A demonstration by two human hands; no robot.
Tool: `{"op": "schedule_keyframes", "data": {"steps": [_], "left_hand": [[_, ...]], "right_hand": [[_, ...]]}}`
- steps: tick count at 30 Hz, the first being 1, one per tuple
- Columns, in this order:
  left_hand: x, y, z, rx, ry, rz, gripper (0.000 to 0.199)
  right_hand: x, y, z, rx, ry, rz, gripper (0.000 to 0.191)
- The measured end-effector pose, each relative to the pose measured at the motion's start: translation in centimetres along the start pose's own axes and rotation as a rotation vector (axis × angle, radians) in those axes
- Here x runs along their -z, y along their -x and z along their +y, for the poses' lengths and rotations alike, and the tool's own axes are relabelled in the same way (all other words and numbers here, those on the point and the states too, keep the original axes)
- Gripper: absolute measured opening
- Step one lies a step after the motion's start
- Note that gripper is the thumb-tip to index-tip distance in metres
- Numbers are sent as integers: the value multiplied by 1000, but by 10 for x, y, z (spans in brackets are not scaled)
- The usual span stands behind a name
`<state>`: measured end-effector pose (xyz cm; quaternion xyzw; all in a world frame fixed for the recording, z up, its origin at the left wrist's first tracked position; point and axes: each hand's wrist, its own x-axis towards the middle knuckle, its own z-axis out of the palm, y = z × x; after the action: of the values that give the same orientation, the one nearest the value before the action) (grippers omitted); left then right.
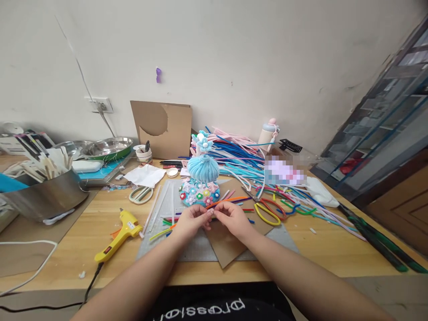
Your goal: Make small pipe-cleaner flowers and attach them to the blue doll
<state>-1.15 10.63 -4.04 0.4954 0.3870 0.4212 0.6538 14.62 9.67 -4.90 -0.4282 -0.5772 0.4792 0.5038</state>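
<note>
My left hand and my right hand meet at the middle of the work mat. Both are closed, fingertips pinched together around something small and pale that I cannot make out. An orange pipe cleaner runs just behind the fingertips; whether it is held is unclear. Directly beyond the hands stands a pipe-cleaner craft piece, with a light blue pleated dome, a base covered in small colourful flowers and a blue flower top. Under my right hand lies a brown cardboard sheet on the grey mat.
A yellow glue gun lies at left, its cord trailing off the table's front edge. Yellow-and-orange-handled scissors rest at right. Many pipe cleaners are heaped at the back. A metal pot of sticks stands far left; green-black shears lie far right.
</note>
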Motion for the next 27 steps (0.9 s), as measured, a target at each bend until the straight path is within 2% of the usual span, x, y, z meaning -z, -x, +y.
{"op": "schedule_keyframes", "data": {"steps": [3, 7, 10, 13, 19, 27], "left_hand": [[5, -2, 0, -40, 63, 52, 35], [12, -5, 1, -106, 132, 145, 32], [14, -5, 1, -118, 140, 154, 29], [13, -5, -1, -129, 122, 145, 28], [14, -5, -5, -148, 82, 130, 26], [15, -5, -5, -158, 40, 108, 25]], "right_hand": [[2, -2, -13, 18, -34, 71, 22], [6, -14, -46, 63, -76, 138, 19], [5, -28, -70, 126, -141, 148, 17], [-1, -40, -84, 155, -208, 183, 16], [-11, -47, -77, 141, -203, 247, 16], [-14, -45, -68, 101, -191, 302, 17]]}}
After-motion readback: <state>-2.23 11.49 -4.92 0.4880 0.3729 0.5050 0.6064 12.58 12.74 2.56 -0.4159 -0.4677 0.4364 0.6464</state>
